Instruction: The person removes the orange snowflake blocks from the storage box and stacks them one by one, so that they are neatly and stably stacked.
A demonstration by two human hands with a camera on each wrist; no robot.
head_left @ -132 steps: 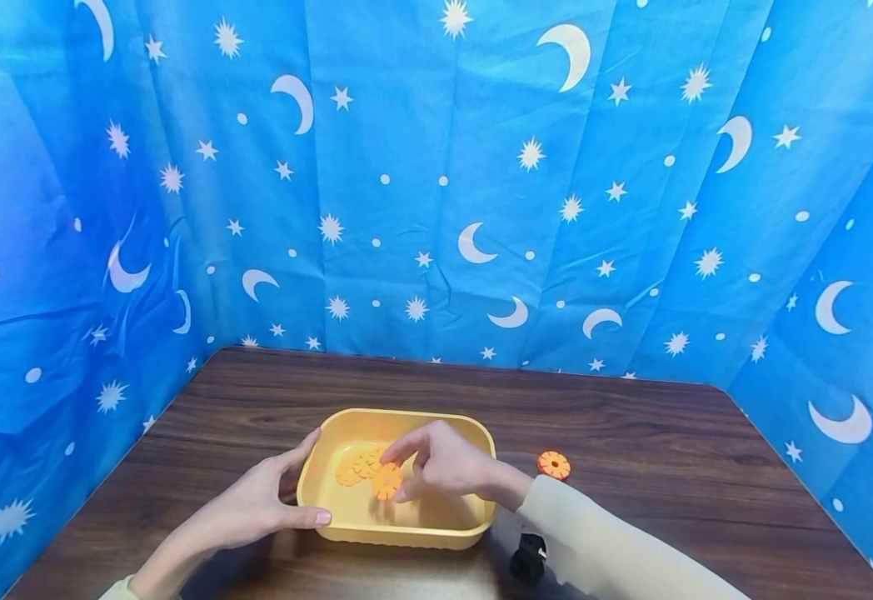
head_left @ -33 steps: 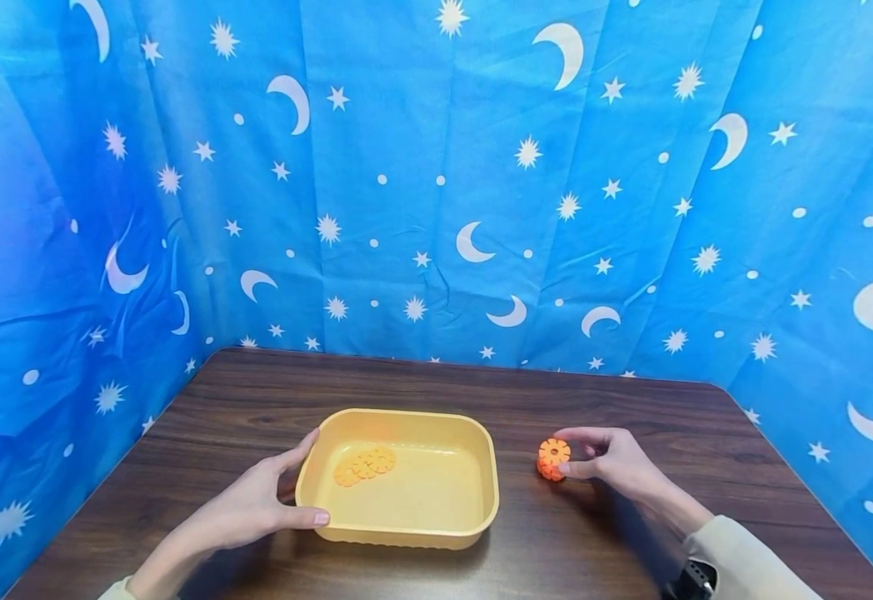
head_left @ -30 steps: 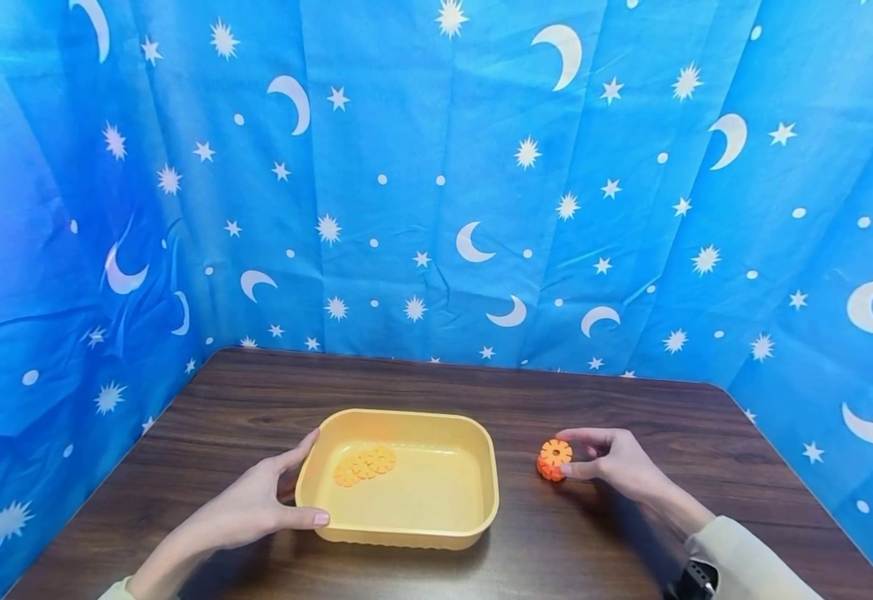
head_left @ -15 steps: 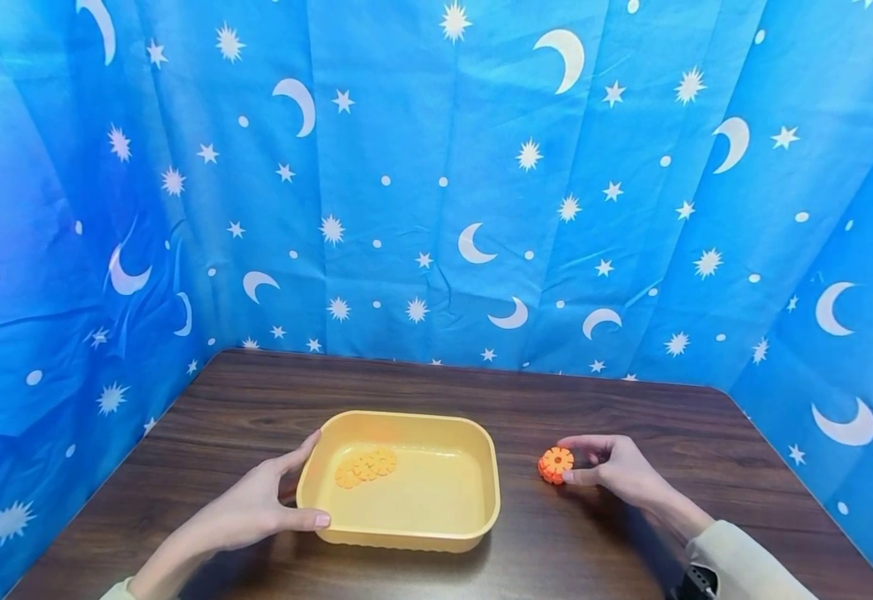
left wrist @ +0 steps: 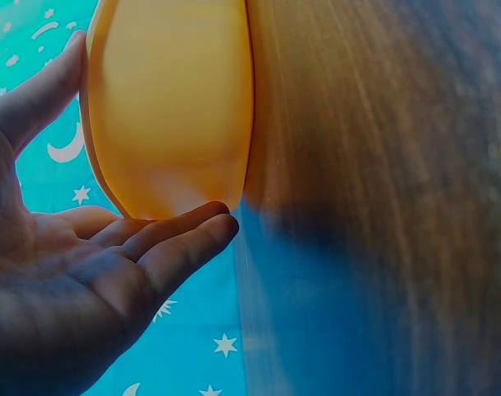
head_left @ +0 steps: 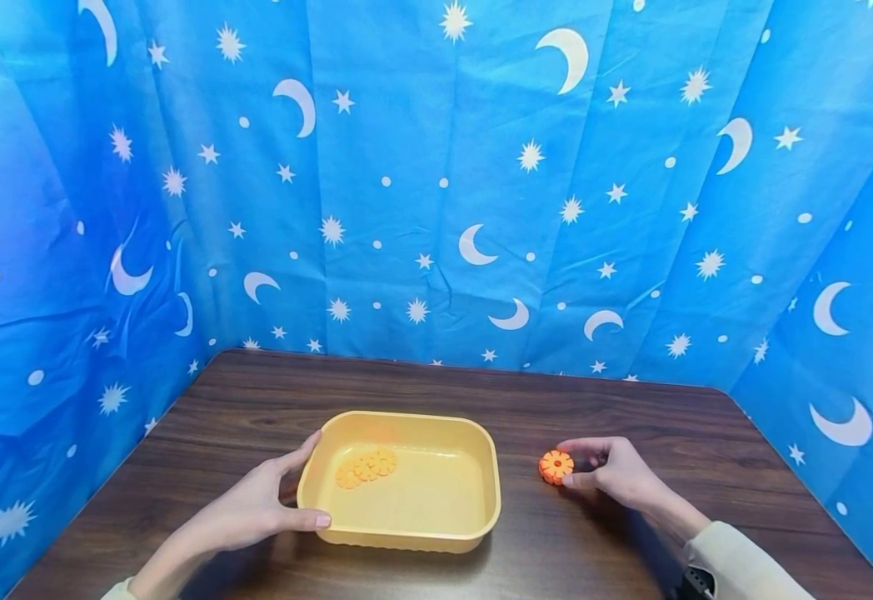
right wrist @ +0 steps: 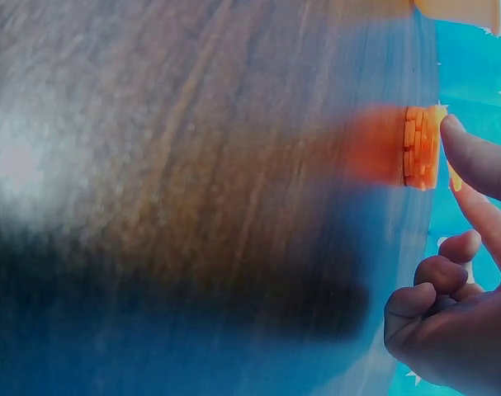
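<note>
A yellow plastic tub (head_left: pixel 414 537) stands on the table. My left hand (head_left: pixel 245 504) grips its left end, thumb over the near corner of the rim and fingers along the side wall (left wrist: pixel 172 165). Inside, toward the left, lie a few overlapping yellow-orange notched discs (head_left: pixel 366 467), like flower-shaped building pieces. Right of the tub is a short stack of orange notched discs (right wrist: pixel 417 147). Its top disc (head_left: pixel 556 465), lighter orange with a centre hole, lies flat on the stack. My right hand (head_left: pixel 620 475) pinches that disc at its right edge between thumb and index finger; the other fingers are curled in.
The dark wood-grain table (head_left: pixel 646 412) has rounded far corners. A blue cloth (head_left: pixel 406 108) with white moons and stars hangs behind and at both sides. A black device (head_left: pixel 695 582) is worn on my right wrist at the sleeve.
My right hand has gone from inside the tub, where it pinched a disc, out to the stack. There the disc has come down onto the top. My left hand keeps its place.
</note>
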